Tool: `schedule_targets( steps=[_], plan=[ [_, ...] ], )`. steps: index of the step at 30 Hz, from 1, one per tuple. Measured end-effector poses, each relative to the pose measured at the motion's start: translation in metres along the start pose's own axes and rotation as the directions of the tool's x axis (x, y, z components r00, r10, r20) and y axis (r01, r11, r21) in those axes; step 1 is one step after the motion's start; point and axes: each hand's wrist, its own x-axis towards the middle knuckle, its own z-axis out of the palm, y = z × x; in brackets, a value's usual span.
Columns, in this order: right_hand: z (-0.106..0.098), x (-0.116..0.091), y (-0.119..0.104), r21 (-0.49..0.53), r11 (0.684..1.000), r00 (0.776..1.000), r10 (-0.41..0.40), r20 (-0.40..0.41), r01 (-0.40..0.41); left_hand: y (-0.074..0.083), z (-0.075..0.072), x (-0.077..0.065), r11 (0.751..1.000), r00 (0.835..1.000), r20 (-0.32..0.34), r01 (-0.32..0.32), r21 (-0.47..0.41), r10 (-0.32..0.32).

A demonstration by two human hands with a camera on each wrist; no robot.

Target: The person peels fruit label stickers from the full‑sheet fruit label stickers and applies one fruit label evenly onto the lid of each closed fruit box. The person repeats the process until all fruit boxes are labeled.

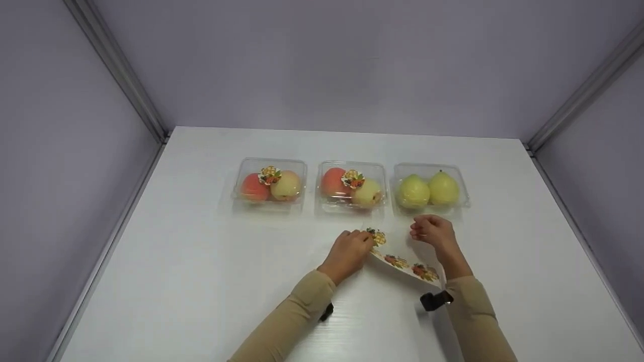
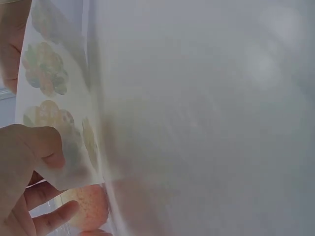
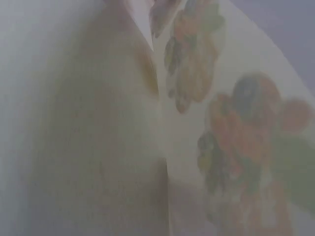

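In the head view, my left hand [image 1: 348,254] pinches the left end of a white sheet of round fruit-print stickers [image 1: 396,261]. The left wrist view shows the thumb [image 2: 47,145] lying over the sheet's printed face, with other fingers behind it. My right hand [image 1: 434,232] hovers over the sheet's far right side, fingers bent and fingertips close together; I cannot tell whether they pinch anything. In the right wrist view the sticker sheet [image 3: 192,147] hides most of that hand. The sheet is raised and tilted, its right corner near the right wrist.
Three clear plastic boxes stand in a row beyond my hands. The left box [image 1: 233,193] and middle box [image 1: 385,193] each hold a red and a pale fruit under a fruit sticker. The right box [image 1: 465,201] holds two green pears, without a sticker. Walls enclose the white table [image 1: 201,281].
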Motion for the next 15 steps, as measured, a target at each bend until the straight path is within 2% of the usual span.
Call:
schedule_targets(
  steps=[6, 15],
  plan=[
    [-0.001, -0.001, 0.001, 0.005, 1.0, 1.0, 0.006, -0.008, -0.006, -0.01, -0.007, -0.007, 0.998, 0.996, 0.069, 0.058, -0.017, -0.056],
    [-0.001, 0.001, 0.003, 0.007, 1.0, 1.0, 0.012, -0.014, -0.011, -0.031, -0.013, -0.024, 0.993, 0.991, 0.075, 0.11, -0.05, -0.106]
  ],
)
